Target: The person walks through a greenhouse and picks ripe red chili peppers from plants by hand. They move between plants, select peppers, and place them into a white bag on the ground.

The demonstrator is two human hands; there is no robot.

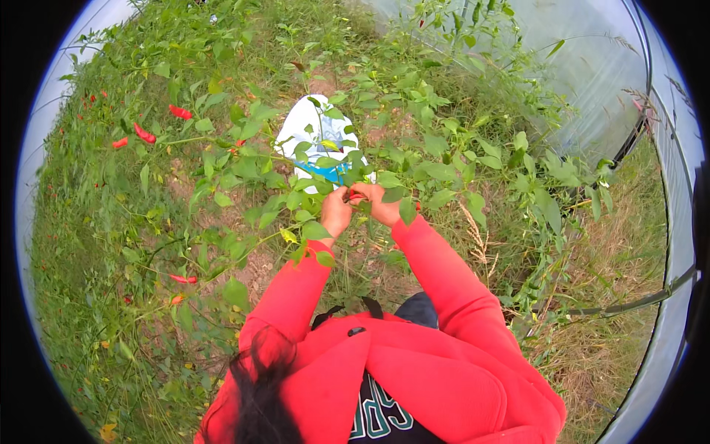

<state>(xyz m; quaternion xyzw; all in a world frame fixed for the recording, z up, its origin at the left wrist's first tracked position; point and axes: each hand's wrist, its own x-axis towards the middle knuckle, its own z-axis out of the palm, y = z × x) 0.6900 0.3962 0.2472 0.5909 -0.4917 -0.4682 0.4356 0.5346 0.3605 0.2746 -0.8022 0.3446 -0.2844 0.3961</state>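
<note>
My left hand (335, 215) and my right hand (384, 206) meet in front of me among the leaves of a chilli plant (310, 213). Between their fingertips is a red chilli pepper (356, 196). The right fingers pinch its body, while the left fingers close at its dark end; leaves partly cover both hands. Just beyond them, a white sack (294, 125) with a blue band (327, 171) stands open on the ground, behind stems and leaves. What lies inside it is mostly hidden.
More red chilli peppers (145, 134) hang on branches at the left, one low pepper (183, 278) nearer me. Dense plants fill the left side. Plastic sheeting (582, 94) of a tunnel and a dark pole (629, 145) border the right. Dry grass (588, 355) covers the ground there.
</note>
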